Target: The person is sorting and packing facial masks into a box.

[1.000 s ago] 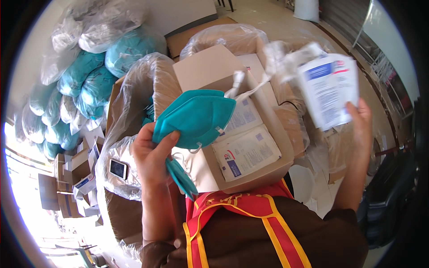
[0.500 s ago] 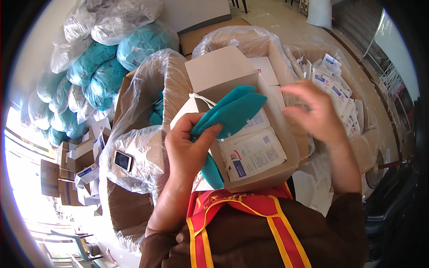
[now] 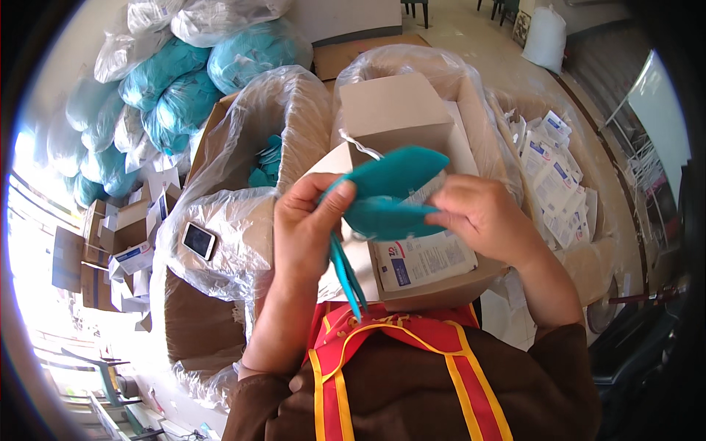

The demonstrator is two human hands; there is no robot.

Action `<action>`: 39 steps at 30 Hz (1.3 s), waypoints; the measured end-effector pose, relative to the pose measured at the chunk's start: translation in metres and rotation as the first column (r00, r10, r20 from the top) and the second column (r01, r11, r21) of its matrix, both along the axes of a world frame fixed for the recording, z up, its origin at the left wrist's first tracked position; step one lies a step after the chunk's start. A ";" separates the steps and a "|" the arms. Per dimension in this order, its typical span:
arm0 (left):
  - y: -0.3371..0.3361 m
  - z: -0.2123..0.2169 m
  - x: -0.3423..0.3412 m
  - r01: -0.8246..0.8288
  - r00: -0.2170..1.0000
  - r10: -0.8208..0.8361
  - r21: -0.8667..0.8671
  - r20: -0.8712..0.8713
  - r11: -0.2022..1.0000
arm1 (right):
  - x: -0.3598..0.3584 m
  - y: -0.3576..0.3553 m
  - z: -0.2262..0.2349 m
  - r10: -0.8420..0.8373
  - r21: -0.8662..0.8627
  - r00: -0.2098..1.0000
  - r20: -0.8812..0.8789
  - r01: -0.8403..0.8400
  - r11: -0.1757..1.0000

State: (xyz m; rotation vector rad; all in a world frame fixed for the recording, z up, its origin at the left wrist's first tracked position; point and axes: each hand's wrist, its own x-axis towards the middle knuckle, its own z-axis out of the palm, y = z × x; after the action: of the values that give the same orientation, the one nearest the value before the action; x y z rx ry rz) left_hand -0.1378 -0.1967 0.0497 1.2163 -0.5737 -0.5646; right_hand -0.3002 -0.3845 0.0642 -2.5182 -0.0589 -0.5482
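Phone (image 3: 198, 241): white edge, dark screen
White sack (image 3: 546, 40): on the floor (image 3: 471, 33)
Chair (image 3: 415, 3): dark legs, far back
Small boxes (image 3: 131, 234): heaped at the left

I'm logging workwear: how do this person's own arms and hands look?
The left hand and right hand are bare, without gloves, and no watch or bracelet shows. The forearms are uncovered too; dark-brown fabric sleeves end near the elbows.
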 end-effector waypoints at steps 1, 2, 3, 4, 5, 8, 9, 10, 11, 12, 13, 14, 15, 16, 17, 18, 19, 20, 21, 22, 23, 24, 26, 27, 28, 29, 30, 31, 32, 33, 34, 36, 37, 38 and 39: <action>0.003 -0.005 0.010 -0.040 0.999 0.040 -0.026 0.012 0.999 | -0.007 0.001 0.000 0.046 -0.019 0.996 -0.072 -0.048 0.999; 0.009 -0.003 0.019 -0.070 0.997 0.070 -0.011 0.013 0.997 | -0.016 0.002 0.000 0.091 -0.036 0.985 -0.145 -0.097 0.995; 0.010 -0.004 0.024 -0.095 0.995 0.096 -0.044 0.027 0.995 | -0.022 0.003 0.000 0.133 -0.046 0.967 -0.219 -0.146 0.988; 0.012 -0.005 0.028 -0.119 0.992 0.122 -0.077 0.040 0.990 | -0.023 0.005 0.001 0.196 0.053 0.964 -0.178 -0.189 0.980; 0.014 -0.005 0.030 -0.091 0.994 0.095 -0.072 0.048 0.993 | -0.024 0.007 0.004 0.253 0.150 0.958 -0.132 -0.233 0.961; 0.020 -0.004 0.026 -0.002 0.997 0.005 -0.043 0.072 0.999 | -0.012 0.011 0.017 0.163 0.096 0.981 0.101 -0.173 0.980; 0.021 -0.002 0.023 0.027 0.996 -0.024 -0.039 0.082 0.999 | -0.004 0.011 0.024 0.099 0.025 0.975 0.199 -0.106 0.994; 0.021 0.001 0.019 0.055 0.994 -0.052 -0.035 0.092 0.998 | 0.002 0.012 0.030 0.098 0.018 0.973 0.209 -0.104 0.994; 0.021 0.006 0.015 0.092 0.991 -0.087 -0.044 0.106 0.995 | 0.009 0.012 0.035 0.097 0.011 0.971 0.219 -0.102 0.995; 0.023 0.009 0.015 0.121 0.990 -0.116 -0.060 0.075 0.991 | 0.016 0.014 0.036 0.120 0.054 0.969 0.214 -0.134 0.989; 0.025 0.011 0.016 0.148 0.988 -0.145 -0.078 0.045 0.986 | 0.023 0.016 0.036 0.142 0.099 0.968 0.208 -0.165 0.981; 0.027 0.013 0.017 0.174 0.985 -0.173 -0.096 0.015 0.980 | 0.024 0.021 0.037 0.105 0.091 0.979 0.176 -0.122 0.988; 0.024 0.014 0.011 0.043 0.999 -0.040 -0.097 0.034 0.994 | 0.026 0.027 0.036 0.076 0.080 0.987 0.144 -0.088 0.993; 0.025 0.016 0.015 -0.010 1.000 0.010 -0.066 -0.003 0.998 | 0.027 0.033 0.035 0.047 0.068 0.993 0.112 -0.055 0.996; 0.024 0.012 0.021 -0.053 0.993 0.037 -0.137 -0.115 0.989 | 0.028 0.041 0.035 0.045 0.005 0.988 0.147 -0.046 0.999; 0.022 0.004 0.028 -0.102 0.972 0.054 -0.203 -0.227 0.974 | 0.027 0.049 0.034 0.044 -0.056 0.982 0.182 -0.035 0.998; 0.021 0.000 0.034 -0.109 0.954 0.026 -0.264 -0.300 0.958 | 0.028 0.058 0.033 0.048 -0.114 0.975 0.218 -0.023 0.993; 0.017 -0.002 0.028 -0.235 0.920 0.126 -0.264 -0.372 0.935 | 0.030 0.069 0.028 0.078 -0.146 0.968 0.239 -0.044 0.988; 0.014 -0.010 0.032 -0.265 0.899 0.143 -0.254 -0.414 0.930 | 0.034 0.080 0.021 0.102 -0.176 0.961 0.259 -0.057 0.983; 0.010 -0.020 0.039 -0.287 0.877 0.151 -0.244 -0.456 0.926 | 0.037 0.088 0.014 0.120 -0.209 0.954 0.277 -0.062 0.976; 0.009 -0.027 0.040 -0.264 0.884 0.134 -0.241 -0.447 0.934 | 0.041 0.093 0.008 0.166 -0.192 0.944 0.285 -0.113 0.975; 0.005 -0.024 0.038 -0.277 0.882 0.148 -0.240 -0.447 0.930 | 0.045 0.095 0.002 0.178 -0.197 0.939 0.294 -0.123 0.973; 0.003 -0.014 0.027 -0.325 0.867 0.255 -0.098 -0.428 0.941 | 0.050 0.097 -0.008 0.201 -0.210 0.928 0.312 -0.139 0.968; 0.004 -0.019 0.029 -0.325 0.880 0.254 -0.119 -0.401 0.938 | 0.049 0.097 -0.008 0.257 -0.176 0.930 0.263 -0.216 0.960; 0.004 -0.027 0.034 -0.323 0.893 0.252 -0.140 -0.373 0.936 | 0.049 0.099 -0.008 0.275 -0.167 0.933 0.231 -0.240 0.956; 0.005 -0.033 0.037 -0.320 0.904 0.251 -0.161 -0.345 0.934 | 0.047 0.102 -0.008 0.292 -0.157 0.936 0.199 -0.264 0.952; 0.004 -0.033 0.040 -0.337 0.895 0.267 -0.147 -0.357 0.930 | 0.046 0.106 -0.009 0.308 -0.145 0.937 0.166 -0.286 0.947; 0.002 -0.033 0.044 -0.352 0.885 0.284 -0.133 -0.368 0.926 | 0.044 0.110 -0.007 0.288 -0.137 0.956 0.061 -0.278 0.951; 0.002 -0.034 0.047 -0.367 0.875 0.299 -0.120 -0.380 0.922 | 0.045 0.109 -0.010 0.264 -0.157 0.963 0.050 -0.254 0.954; 0.002 -0.035 0.049 -0.351 0.889 0.265 -0.182 -0.374 0.919 | 0.048 0.105 -0.016 0.238 -0.178 0.970 0.042 -0.227 0.957; 0.002 -0.035 0.048 -0.339 0.880 0.248 -0.169 -0.405 0.926 | 0.051 0.102 -0.017 0.212 -0.199 0.977 0.035 -0.201 0.959; 0.003 -0.031 0.041 -0.311 0.859 0.213 -0.144 -0.466 0.939 | 0.052 0.089 -0.007 0.142 -0.058 0.986 0.088 -0.137 0.989; 0.002 -0.032 0.036 -0.253 0.868 0.105 -0.250 -0.486 0.935 | 0.054 0.081 -0.003 0.112 0.002 0.987 0.112 -0.113 0.994; 0.006 -0.031 0.032 -0.217 0.874 0.056 -0.284 -0.483 0.934 | 0.055 0.075 -0.001 0.081 0.062 0.988 0.135 -0.090 0.994; 0.011 -0.029 0.029 -0.178 0.877 0.005 -0.316 -0.480 0.932 | 0.055 0.069 0.001 0.083 0.063 0.986 0.143 -0.093 0.994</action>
State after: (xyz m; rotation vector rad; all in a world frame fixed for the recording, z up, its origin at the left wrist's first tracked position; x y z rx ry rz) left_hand -0.1091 -0.1853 0.0211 0.7206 -0.1820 -0.6203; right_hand -0.2452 -0.3154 0.0651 -2.3940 -0.1998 -0.6785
